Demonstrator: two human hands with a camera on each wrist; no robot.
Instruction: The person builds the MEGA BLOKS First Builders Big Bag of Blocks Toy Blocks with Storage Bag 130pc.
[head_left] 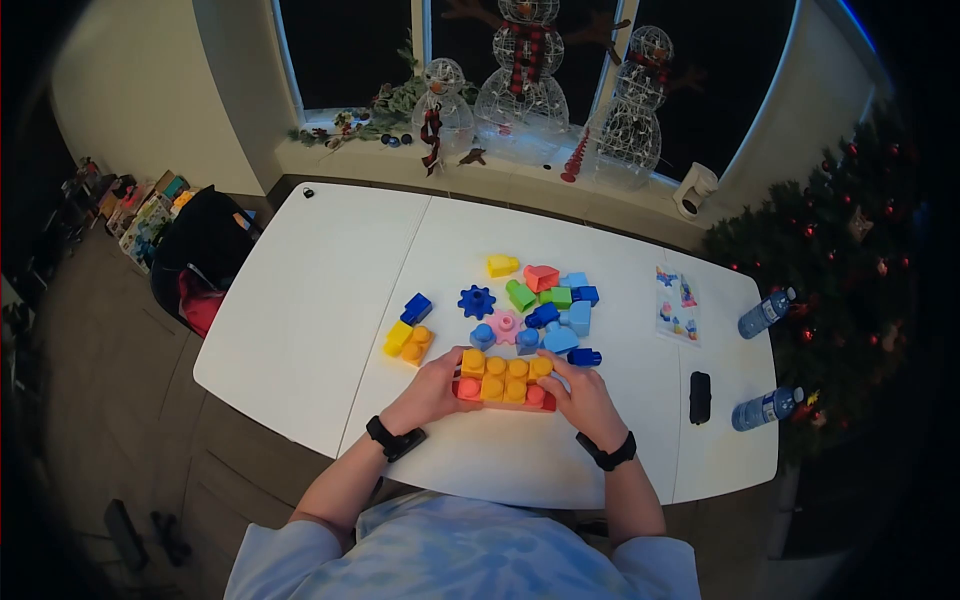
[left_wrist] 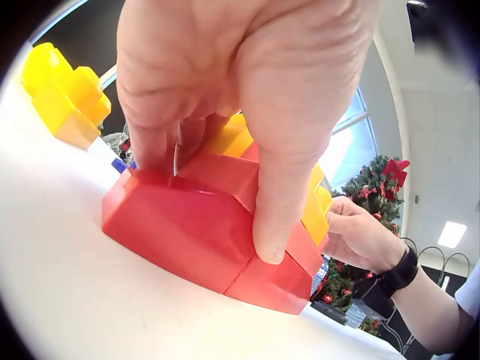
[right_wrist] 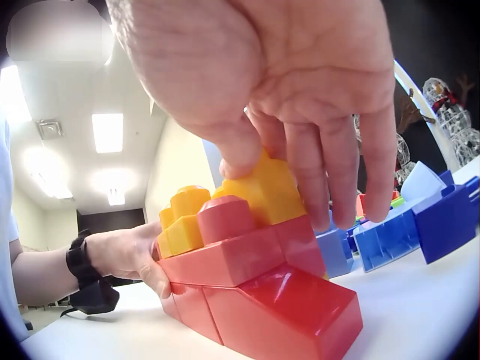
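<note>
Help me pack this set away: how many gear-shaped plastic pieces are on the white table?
2: a dark blue gear-shaped plastic piece and, to its right and closer, a pink one, both beyond the held yellow-and-red plastic block stack. More may be hidden behind it.

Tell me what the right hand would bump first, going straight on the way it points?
Probably the yellow block, which the right hand touches now; what lies beyond it in that line is unclear in depth.

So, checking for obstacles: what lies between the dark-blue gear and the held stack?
In the head view, a blue block, beside the pink gear, sits between the dark-blue gear and the stack.
</note>
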